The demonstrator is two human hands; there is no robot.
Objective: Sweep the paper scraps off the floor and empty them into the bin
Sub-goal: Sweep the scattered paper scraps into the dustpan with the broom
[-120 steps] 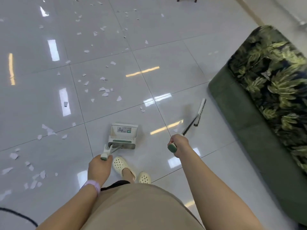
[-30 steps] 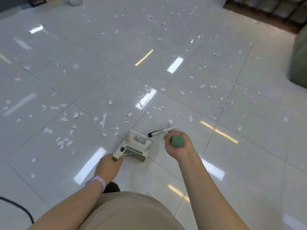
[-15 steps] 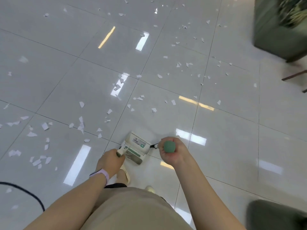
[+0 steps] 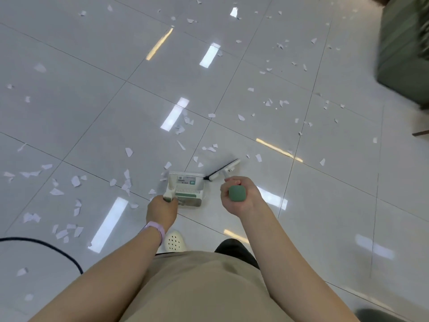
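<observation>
a: left hand (image 4: 161, 211)?
b: curled round the top of the dustpan handle (image 4: 168, 195). a pink wristband (image 4: 155, 229) sits on that wrist.
a: dustpan (image 4: 186, 189) position?
b: standing on the glossy pale tiled floor (image 4: 325, 205), just ahead of the left hand. white and green body, printed label on its upper face. contents cannot be made out.
a: right hand (image 4: 240, 196)?
b: fist wrapped round the green grip end of the broom handle (image 4: 237, 193), with the grip's end facing the camera.
a: broom head (image 4: 222, 169)?
b: low at the floor, just right of the dustpan's far corner, lying diagonally; whether its bristles touch the tile i cannot tell.
a: paper scraps (image 4: 76, 181)?
b: white torn pieces scattered widely. densest to the left of the dustpan, several just beside its left edge, more ahead of it and further off to the upper right.
a: bin?
b: no bin identified.
a: other items?
b: dark green sofa (image 4: 405, 49) at the upper right, blurred. black cable (image 4: 50, 247) curving across the lower left. one pale perforated clog (image 4: 174, 240) below the left wrist. beige garment (image 4: 197, 287) fills the bottom centre.
</observation>
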